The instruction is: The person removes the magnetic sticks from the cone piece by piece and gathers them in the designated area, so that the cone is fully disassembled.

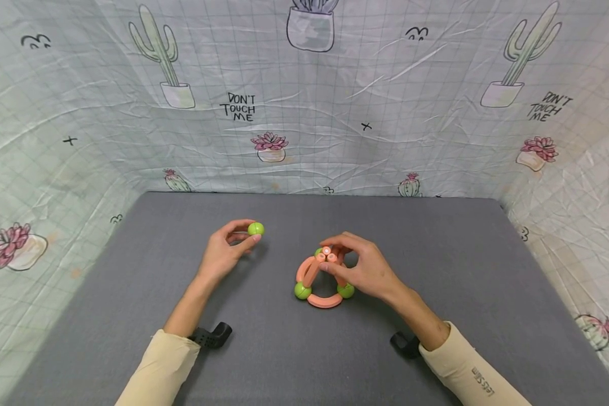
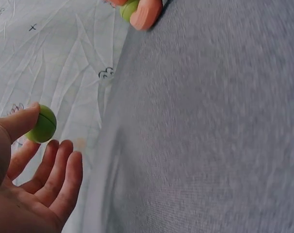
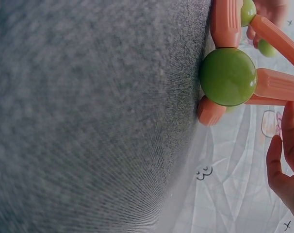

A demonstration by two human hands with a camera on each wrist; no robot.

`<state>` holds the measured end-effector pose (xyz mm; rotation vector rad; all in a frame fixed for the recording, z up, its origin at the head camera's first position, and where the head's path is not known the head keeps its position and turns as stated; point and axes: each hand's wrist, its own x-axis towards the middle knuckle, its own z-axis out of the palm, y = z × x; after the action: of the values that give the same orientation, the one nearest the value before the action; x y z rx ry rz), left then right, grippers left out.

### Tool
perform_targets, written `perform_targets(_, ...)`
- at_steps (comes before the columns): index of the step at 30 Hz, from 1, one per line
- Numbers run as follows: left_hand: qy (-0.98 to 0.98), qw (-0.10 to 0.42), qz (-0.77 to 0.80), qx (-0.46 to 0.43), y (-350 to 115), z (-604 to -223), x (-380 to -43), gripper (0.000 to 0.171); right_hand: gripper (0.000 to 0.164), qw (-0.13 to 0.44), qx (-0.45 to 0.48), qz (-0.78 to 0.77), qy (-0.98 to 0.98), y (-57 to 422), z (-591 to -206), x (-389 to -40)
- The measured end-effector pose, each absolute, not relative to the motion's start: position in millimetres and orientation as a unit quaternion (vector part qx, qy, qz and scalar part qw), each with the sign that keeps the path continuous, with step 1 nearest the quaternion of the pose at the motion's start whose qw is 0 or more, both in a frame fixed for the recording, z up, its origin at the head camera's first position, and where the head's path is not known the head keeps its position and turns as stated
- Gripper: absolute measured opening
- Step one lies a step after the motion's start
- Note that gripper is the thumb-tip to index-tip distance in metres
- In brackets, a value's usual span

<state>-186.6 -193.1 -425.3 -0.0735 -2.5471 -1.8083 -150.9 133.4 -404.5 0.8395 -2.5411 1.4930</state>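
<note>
1. As I look down through the head view, the left hand (image 1: 222,255) is partly open, pinching a green ball (image 1: 256,228) between thumb and fingertips, above the bench (image 1: 264,349).
2. From the left wrist view I see the thumb on one side of that ball, the remaining fingers loosely bent and spread apart from one another.
3. The right hand (image 1: 367,270) is mostly closed, thumb and fingers around the upper ends of three orange rods (image 1: 312,273); how firmly it grips, I cannot tell.
4. Those rods lean inward and upward, their pale-centred ends gathered side by side at the top, with the right hand covering part of them.
5. Below, I have orange curved bars (image 1: 325,301) and three green corner balls (image 1: 303,291) joined in a ring on the bench, just right of its middle. The rearmost of these is largely hidden behind the rods and fingers.
6. The pinched ball is to the left of this ring and farther back, well apart from it.
7. Each forearm has a cream sleeve (image 1: 159,363) and a black bracket (image 1: 213,335) at its cuff.
8. Around the bench hangs a pale cloth (image 1: 325,101), printed with grid lines, cacti and "DON'T TOUCH ME".
</note>
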Motion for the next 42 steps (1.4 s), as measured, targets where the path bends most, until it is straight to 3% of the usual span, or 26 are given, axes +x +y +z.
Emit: perform_targets(42,-0.887,0.029,-0.459,0.041,-216,-442,-205,0.042,0.037,0.041,0.267,0.483,-0.833,134,-406,-149)
